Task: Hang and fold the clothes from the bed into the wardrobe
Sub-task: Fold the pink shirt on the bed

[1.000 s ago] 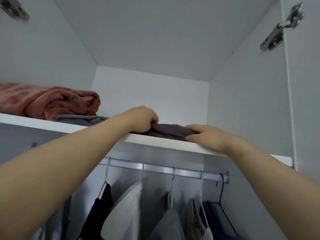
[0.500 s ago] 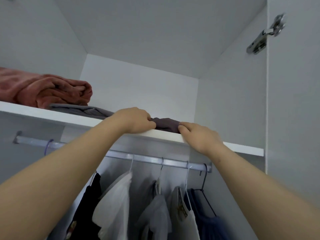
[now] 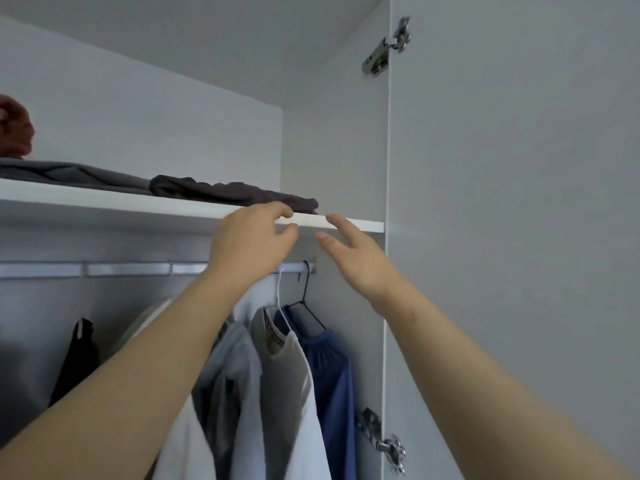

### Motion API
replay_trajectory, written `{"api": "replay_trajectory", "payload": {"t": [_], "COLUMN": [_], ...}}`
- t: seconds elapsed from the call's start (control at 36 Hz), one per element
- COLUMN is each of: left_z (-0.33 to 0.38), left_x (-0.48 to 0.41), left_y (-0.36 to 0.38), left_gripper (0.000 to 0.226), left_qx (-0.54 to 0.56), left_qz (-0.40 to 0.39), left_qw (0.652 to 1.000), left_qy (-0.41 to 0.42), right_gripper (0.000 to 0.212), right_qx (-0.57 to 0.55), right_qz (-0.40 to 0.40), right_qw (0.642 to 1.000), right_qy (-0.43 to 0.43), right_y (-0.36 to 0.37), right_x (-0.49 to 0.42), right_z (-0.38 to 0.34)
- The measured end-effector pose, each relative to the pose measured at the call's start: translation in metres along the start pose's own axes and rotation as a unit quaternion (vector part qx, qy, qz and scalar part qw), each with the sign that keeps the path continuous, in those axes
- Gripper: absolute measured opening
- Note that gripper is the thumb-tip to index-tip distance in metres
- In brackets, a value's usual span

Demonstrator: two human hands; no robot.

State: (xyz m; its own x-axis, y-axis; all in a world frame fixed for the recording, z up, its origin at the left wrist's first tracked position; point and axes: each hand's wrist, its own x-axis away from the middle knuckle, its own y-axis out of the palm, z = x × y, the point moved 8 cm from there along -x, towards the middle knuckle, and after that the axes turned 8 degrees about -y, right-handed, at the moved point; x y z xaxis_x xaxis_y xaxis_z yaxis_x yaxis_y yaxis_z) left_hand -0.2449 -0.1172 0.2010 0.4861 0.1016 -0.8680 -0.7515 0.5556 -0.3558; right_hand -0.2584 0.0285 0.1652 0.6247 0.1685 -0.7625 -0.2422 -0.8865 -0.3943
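Head cam, looking up into the wardrobe: both my hands are up at the front edge of the top shelf [image 3: 104,204], toward its right end. L hand [image 3: 251,245] sits just under the shelf lip, fingers loosely bent, tips at the white edge, holding nothing. R hand [image 3: 356,258] is beside it on the right, fingers fairly straight and spread, reaching up toward the edge, also w/ nothing in it; can't tell if the tips actually touch the board. Small gap between the two hands. The dark purple folded garment [image 3: 235,194] lies flat on the shelf right at the front edge, its right end just above my L fingertips, not gripped by either hand. To its left, touching or slightly under it, a grey folded piece [image 3: 69,173] stretches toward the shelf's left end, and a reddish-brown bundle [image 3: 14,129] sits at the far left, half cut off by the frame. Below the shelf the metal rail [image 3: 121,268] runs across; hung on it: a black top [image 3: 74,358] at left, a white shirt [image 3: 183,441] partly behind my L forearm, a grey garment [image 3: 230,362], a cream one [image 3: 287,368] on a white hanger [image 3: 280,299], then a blue garment [image 3: 329,362] on a dark hanger [image 3: 306,299] at the rail's right end. Door [image 3: 512,202] stands open on the right, top hinge [image 3: 386,46] and lower hinge [image 3: 384,441] showing.
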Motion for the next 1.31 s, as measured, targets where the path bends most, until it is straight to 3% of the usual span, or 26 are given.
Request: {"api": "replay_trajectory", "payload": {"t": [0.11,0.31,0.53,0.67,0.89,1.0,1.14,1.31], "left_z": [0.029,0.117,0.243,0.332,0.464,0.515,0.569,0.615], "left_x": [0.031,0.101,0.169,0.220,0.299,0.341,0.392,0.433], "left_y": [0.029,0.071,0.067,0.057,0.072,0.096,0.131,0.189], "left_gripper": [0.021,0.008,0.015,0.016,0.014,0.015,0.015,0.015], "left_qx": [0.158,0.320,0.430,0.504,0.536,0.555,0.559,0.553], "left_qz": [-0.081,-0.206,-0.238,-0.276,-0.366,-0.425,-0.497,-0.549], "left_qw": [0.983,0.923,0.870,0.817,0.760,0.714,0.664,0.626], "left_qy": [-0.039,-0.052,-0.033,-0.038,-0.012,-0.027,-0.027,-0.029], "right_gripper": [0.046,0.041,0.026,0.015,0.014,0.013,0.012,0.011], "right_qx": [0.011,0.070,0.111,0.150,0.200,0.210,0.200,0.190], "right_qz": [0.064,0.120,0.202,0.257,0.311,0.332,0.376,0.414], "right_qw": [0.997,0.982,0.959,0.935,0.892,0.872,0.846,0.817], "right_qy": [0.049,0.125,0.167,0.195,0.260,0.292,0.322,0.353], "right_y": [-0.043,-0.124,-0.234,-0.316,-0.418,-0.458,-0.500,-0.542], "right_x": [0.047,0.129,0.238,0.315,0.419,0.466,0.518,0.558], "right_z": [0.000,-0.006,-0.043,-0.072,-0.095,-0.093,-0.074,-0.024]}}
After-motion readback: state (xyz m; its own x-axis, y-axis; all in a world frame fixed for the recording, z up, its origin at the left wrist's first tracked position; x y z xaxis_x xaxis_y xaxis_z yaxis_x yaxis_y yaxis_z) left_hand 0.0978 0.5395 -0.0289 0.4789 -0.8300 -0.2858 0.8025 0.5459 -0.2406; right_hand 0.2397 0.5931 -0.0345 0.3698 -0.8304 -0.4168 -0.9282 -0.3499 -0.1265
